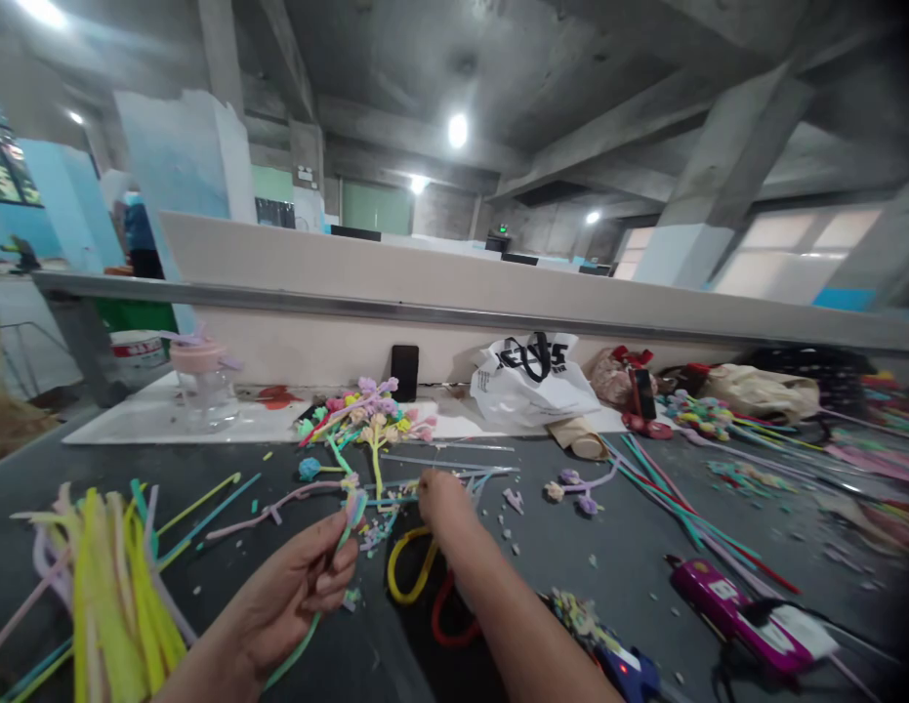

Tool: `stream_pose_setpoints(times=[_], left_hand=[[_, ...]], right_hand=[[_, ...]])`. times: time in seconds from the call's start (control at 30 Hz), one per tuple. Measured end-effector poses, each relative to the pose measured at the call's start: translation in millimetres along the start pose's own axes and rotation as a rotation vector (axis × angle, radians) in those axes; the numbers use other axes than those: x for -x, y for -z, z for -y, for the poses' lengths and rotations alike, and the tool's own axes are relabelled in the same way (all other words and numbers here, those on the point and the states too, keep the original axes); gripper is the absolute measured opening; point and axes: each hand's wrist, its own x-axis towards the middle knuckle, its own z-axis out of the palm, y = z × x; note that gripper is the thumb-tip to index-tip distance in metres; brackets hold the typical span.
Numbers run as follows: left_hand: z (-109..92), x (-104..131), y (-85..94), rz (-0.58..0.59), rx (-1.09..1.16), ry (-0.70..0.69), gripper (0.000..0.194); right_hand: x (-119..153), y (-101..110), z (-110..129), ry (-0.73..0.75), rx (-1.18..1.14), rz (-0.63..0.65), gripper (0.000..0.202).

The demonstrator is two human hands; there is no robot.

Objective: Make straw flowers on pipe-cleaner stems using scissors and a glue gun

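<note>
My left hand [314,576] is closed around a green pipe cleaner stem [299,652] with a small pastel tuft [355,508] at its top. My right hand [443,503] reaches forward to the tabletop, fingers curled down beside thin blue stems [490,473]; whatever its fingertips hold is hidden. Under the right wrist lie a yellow loop [408,596] and a red loop [448,635], which look like handles. Just beyond both hands, finished fuzzy flowers [377,430] in several colours are heaped. A pink stem [278,508] lies left of them.
Yellow strips [113,596] are bunched at the left. At right lie a purple glue gun [747,615], a blue tool [630,674] and loose stems [688,498]. Along the back stand a clear bottle [205,391], a black phone [405,373] and a white bag [527,381]. Fuzzy scraps litter the dark table.
</note>
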Motion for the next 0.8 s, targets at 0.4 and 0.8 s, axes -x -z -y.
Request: stream_pose_setpoints(times=[0.4,0.8], left_hand=[[15,1,-45.0,0.010,-0.241,0.112,0.022],[33,5,-88.3,-0.053,-0.487,0.180,0.028]], right_hand=[[124,27,-32,0.126,-0.220,-0.049,0.020],[167,14,-49,0.140,-0.226,0.089,0.024]])
